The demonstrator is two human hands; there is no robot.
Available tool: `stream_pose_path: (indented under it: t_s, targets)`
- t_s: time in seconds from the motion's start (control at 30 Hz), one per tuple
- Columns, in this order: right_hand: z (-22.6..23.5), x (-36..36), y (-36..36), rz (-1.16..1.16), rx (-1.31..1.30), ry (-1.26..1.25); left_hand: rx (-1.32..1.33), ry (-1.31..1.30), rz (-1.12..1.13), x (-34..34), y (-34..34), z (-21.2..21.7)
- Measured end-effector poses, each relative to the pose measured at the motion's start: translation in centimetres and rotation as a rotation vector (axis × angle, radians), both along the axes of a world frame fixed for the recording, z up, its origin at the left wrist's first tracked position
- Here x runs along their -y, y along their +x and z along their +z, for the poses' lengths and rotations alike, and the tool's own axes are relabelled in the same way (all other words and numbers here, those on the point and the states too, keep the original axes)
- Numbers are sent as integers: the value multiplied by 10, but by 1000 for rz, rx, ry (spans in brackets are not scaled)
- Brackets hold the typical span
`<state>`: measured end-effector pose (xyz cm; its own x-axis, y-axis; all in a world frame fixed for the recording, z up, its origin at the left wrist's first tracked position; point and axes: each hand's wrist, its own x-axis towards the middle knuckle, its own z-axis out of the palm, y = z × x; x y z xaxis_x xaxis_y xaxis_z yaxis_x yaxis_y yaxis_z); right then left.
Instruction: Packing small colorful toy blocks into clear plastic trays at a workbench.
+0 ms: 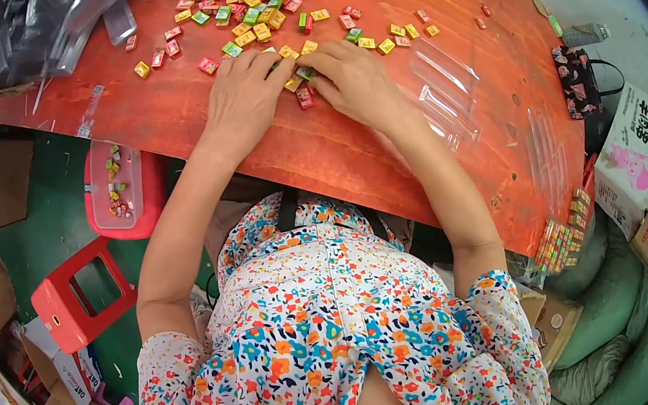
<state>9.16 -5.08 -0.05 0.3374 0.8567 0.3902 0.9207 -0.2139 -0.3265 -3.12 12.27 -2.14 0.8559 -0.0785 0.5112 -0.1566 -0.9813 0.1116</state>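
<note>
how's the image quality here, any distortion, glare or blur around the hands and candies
Head view: strong fisheye, so the red table edge bows and black corners ring the frame. Lighting is soft and even, shadows faint under the left hand and right hand. The clear plastic trays catch pale glare. The wrapped candies are fairly sharp; detail softens toward the rim, as at the cardboard boxes.
</note>
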Motion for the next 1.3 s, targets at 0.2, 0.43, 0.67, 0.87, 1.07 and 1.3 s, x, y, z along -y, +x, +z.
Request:
stream_pose_path:
  t_s: [0.2,0.43,0.67,0.87,1.07,1.3]
  targets:
    - [-1,21,-6,-218,-301,74,100,-44,70,2,-23,-4]
    - [5,11,2,-295,-317,71,34,-25,155,7,-22,5]
    - [5,47,-22,-97,-70,-59,59,-222,27,30,-36,5]
    - [-4,50,-31,-140,-61,-30,75,-205,27,46,-28,4]
    - [12,10,10,-167,-67,87,71,-274,-25,48,-41,2]
    - [-4,-13,36,-217,-59,-48,43,-306,-10,50,-48,4]
